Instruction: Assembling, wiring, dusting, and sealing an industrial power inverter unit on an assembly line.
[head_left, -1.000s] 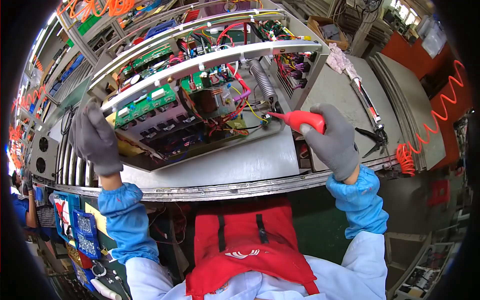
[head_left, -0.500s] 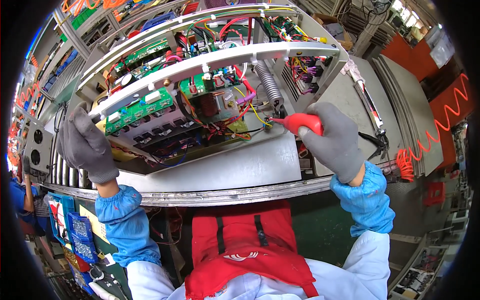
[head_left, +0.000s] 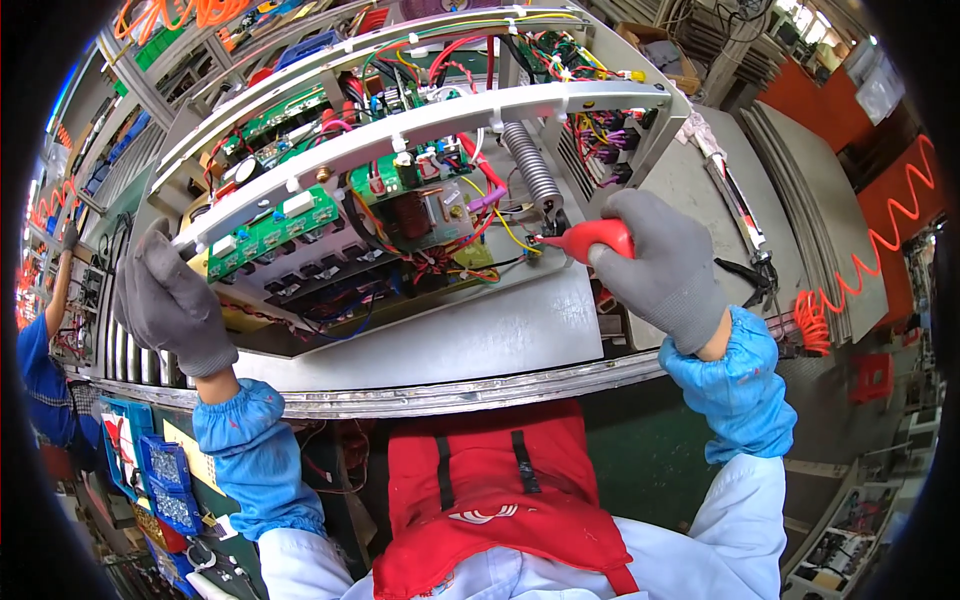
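Observation:
A metal electronics chassis packed with green circuit boards, coloured wires and a coil spring lies in front of me. My right hand, in a grey glove, is closed around a red squeeze bottle with a tapered nozzle. Its tip points left, at the small wire terminals below the spring; whether it touches them is hard to see. At the chassis's left corner, my gloved left hand has its fingers bent together at the frame's end. The exact contact is hidden behind the fingers.
A metal rail runs along the near edge, with rollers at left. Blue bins of small parts stand lower left. Right are a long tool, stacked panels and a coiled red hose. A co-worker is far left.
The chassis appears shifted slightly left in the view. Both hands keep their holds, and the bottle's tip stays by the terminals. At far left, the co-worker's arm has come up and reached forward.

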